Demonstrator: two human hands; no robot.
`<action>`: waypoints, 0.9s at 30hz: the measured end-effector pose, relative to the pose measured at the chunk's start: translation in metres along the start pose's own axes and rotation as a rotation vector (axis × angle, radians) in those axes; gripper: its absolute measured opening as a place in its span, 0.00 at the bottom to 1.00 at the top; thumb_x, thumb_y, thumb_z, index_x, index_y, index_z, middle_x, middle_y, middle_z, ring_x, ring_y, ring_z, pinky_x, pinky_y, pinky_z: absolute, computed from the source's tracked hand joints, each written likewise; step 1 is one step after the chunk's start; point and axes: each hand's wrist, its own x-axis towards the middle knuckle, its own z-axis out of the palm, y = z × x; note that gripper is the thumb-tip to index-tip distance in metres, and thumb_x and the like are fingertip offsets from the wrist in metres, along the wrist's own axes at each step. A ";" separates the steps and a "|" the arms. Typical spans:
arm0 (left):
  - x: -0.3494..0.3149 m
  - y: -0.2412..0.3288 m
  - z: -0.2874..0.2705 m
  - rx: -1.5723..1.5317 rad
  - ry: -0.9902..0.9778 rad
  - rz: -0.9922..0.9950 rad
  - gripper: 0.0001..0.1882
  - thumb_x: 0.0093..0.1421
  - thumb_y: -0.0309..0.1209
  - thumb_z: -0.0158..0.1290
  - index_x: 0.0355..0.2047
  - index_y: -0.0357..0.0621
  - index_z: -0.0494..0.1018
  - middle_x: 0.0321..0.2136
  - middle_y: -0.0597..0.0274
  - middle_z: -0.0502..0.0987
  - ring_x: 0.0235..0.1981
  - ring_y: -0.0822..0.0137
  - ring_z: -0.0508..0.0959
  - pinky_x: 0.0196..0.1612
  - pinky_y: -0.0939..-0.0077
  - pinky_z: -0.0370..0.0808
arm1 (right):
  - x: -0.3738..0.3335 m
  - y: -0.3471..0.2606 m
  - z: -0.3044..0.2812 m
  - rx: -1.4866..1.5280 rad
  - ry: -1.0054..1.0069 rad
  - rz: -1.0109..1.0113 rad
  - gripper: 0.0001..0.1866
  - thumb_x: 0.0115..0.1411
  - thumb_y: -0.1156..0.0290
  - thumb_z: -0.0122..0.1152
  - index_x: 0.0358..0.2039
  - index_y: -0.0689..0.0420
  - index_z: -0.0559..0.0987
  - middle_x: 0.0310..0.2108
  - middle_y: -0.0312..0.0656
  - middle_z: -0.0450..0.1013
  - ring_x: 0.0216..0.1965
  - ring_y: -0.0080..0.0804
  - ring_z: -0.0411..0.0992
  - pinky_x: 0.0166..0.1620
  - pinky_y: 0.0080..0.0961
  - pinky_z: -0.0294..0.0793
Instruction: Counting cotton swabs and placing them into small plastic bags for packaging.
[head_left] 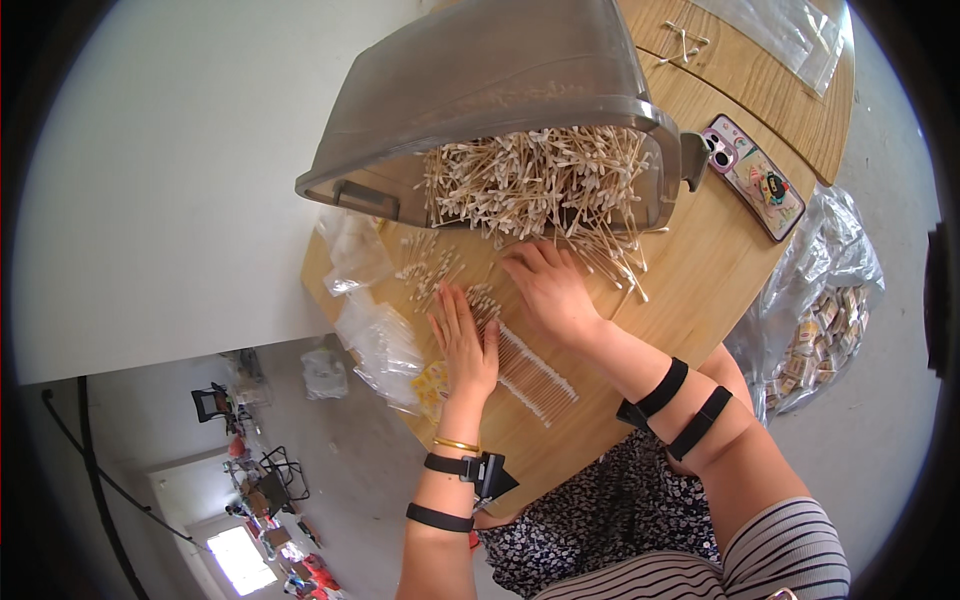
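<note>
A grey translucent plastic bin (500, 60) lies tipped on its side, and loose cotton swabs (540, 180) spill from its mouth onto the table. My left hand (465, 345) rests with fingers stretched along a small heap of swabs (483, 300), touching its side. Below that heap, a neat row of swabs (538, 377) lies side by side, close to the left thumb. My right hand (550, 290) is over the swabs just in front of the bin, fingers spread and slightly bent downward. Its thumb is hidden. More swabs (428, 262) lie scattered left of it.
Clear plastic bags (380, 345) lie at the table's left edge, beside a yellow-printed packet (430, 388). A phone in a decorated case (755, 178) is on the right. A few swabs (684, 45) lie far right. A clear sack of small packs (825, 330) stands off the table.
</note>
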 end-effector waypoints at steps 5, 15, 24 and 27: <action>-0.015 -0.002 0.005 -0.109 0.050 -0.085 0.38 0.71 0.52 0.34 0.71 0.39 0.44 0.72 0.45 0.43 0.72 0.43 0.43 0.70 0.43 0.38 | -0.001 -0.008 -0.002 0.053 -0.096 -0.026 0.25 0.50 0.76 0.55 0.52 0.65 0.74 0.51 0.46 0.69 0.54 0.45 0.65 0.56 0.37 0.65; -0.015 -0.001 0.017 -0.141 0.067 -0.043 0.36 0.71 0.48 0.36 0.70 0.37 0.47 0.70 0.44 0.48 0.71 0.41 0.46 0.71 0.46 0.42 | -0.005 -0.015 0.009 -0.037 -0.253 -0.093 0.28 0.54 0.73 0.54 0.58 0.66 0.70 0.59 0.47 0.66 0.56 0.44 0.64 0.59 0.37 0.62; -0.011 0.004 0.014 -0.041 0.102 -0.048 0.39 0.70 0.48 0.39 0.71 0.35 0.43 0.71 0.42 0.42 0.73 0.44 0.40 0.71 0.47 0.36 | -0.007 -0.012 0.015 0.089 -0.190 -0.107 0.29 0.53 0.72 0.58 0.56 0.65 0.71 0.57 0.48 0.68 0.58 0.46 0.64 0.60 0.38 0.63; -0.004 0.003 0.017 0.012 -0.031 -0.068 0.40 0.69 0.47 0.39 0.70 0.32 0.41 0.72 0.41 0.40 0.73 0.46 0.37 0.71 0.46 0.33 | -0.005 -0.015 0.010 0.181 -0.189 -0.080 0.29 0.52 0.77 0.57 0.57 0.66 0.70 0.55 0.50 0.69 0.56 0.49 0.65 0.61 0.41 0.63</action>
